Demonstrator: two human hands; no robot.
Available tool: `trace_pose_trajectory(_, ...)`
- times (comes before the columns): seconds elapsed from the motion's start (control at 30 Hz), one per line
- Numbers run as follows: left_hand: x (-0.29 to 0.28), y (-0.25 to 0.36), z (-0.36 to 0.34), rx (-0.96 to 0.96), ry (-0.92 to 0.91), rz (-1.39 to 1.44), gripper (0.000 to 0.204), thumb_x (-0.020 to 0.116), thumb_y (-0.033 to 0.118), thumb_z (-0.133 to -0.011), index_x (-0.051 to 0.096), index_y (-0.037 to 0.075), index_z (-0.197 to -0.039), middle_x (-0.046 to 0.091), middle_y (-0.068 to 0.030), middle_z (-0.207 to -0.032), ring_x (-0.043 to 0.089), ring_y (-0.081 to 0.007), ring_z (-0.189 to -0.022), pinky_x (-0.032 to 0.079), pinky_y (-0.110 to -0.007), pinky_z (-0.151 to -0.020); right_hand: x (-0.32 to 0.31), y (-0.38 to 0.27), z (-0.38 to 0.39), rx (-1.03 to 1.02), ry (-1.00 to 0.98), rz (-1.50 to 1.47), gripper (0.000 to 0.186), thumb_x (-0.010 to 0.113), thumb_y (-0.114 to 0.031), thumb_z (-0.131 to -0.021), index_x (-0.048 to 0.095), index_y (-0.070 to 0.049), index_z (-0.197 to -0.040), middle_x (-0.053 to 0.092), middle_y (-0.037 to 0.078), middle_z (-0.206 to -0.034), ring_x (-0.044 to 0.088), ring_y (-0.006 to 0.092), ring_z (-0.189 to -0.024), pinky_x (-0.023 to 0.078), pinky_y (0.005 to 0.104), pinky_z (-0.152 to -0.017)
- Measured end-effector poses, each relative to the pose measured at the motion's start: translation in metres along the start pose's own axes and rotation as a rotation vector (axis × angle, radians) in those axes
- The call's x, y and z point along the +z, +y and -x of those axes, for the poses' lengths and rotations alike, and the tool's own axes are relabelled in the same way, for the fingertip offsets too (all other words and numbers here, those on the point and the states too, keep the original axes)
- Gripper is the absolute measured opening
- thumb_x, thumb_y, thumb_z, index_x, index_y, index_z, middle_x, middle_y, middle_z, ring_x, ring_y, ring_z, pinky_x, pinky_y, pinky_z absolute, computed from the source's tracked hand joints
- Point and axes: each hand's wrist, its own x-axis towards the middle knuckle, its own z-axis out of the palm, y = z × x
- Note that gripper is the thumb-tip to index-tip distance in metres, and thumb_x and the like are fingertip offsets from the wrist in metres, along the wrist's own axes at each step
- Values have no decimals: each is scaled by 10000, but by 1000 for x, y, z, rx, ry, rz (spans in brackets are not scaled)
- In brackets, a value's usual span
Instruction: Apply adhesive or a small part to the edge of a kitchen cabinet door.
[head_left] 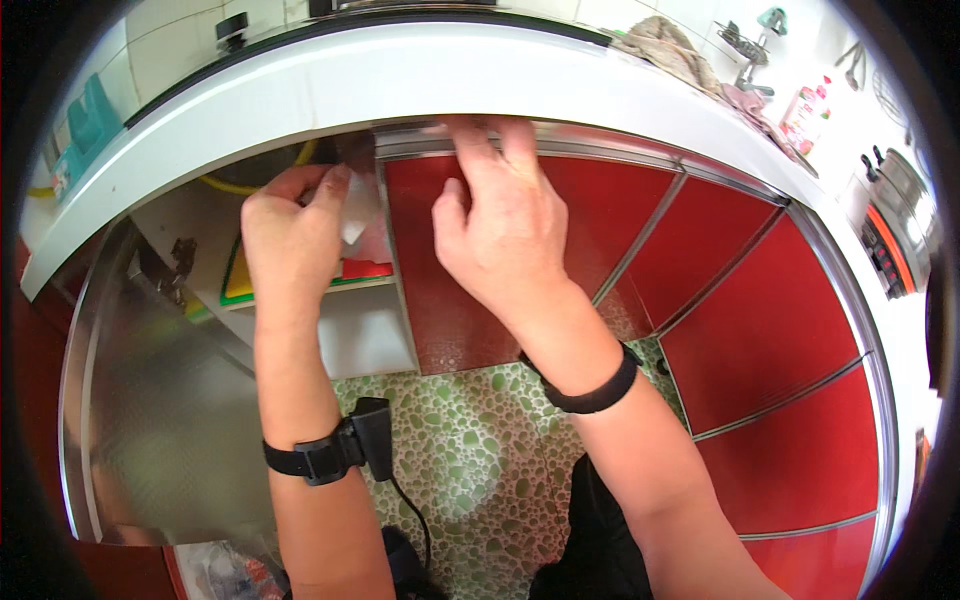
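Observation:
My left hand [292,225] is closed at a pale, thin translucent item [356,212], perhaps plastic or paper, inside an open cabinet [360,330]; what exactly its fingers pinch is unclear. Behind it are green, yellow and red flat boards [365,272] on a shelf and a yellow hose [228,182]. My right hand [500,215] has its fingers apart, their tips at the metal top edge [600,147] of a closed red cabinet door [625,220], just under the white counter edge [420,75]; the fingertips are partly hidden.
An open metal-faced door [160,420] stands at left, a plastic bag [225,575] below it. Red cabinets [760,330] curve along the right over a green pebble-patterned floor [460,440]. On the counter lie cloths [670,55], a bottle [805,115], a pot [905,205] and a teal holder [90,130].

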Motion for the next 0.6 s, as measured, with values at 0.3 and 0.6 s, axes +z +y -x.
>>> trace_pose_trajectory(0.3,0,-2,-4,-59,-10,-42,288,710,194,-868,736,-68,-985,739,-181,-824,659,-211,-716,520,-339,-741,1,-1,-2,13,-33,-19,540,626,-25,-776,597,-122,-1307,511,172,-1310,669,380,-876,577,477,-734)
trace_pose_trajectory(0.6,-2,-5,-6,-97,-3,-36,282,709,195,-859,742,-54,-988,739,-192,-831,682,-215,-738,524,-341,-747,0,0,0,19,-37,-36,558,617,-25,-784,588,-134,-1331,514,177,-1319,667,382,-871,573,472,-736)
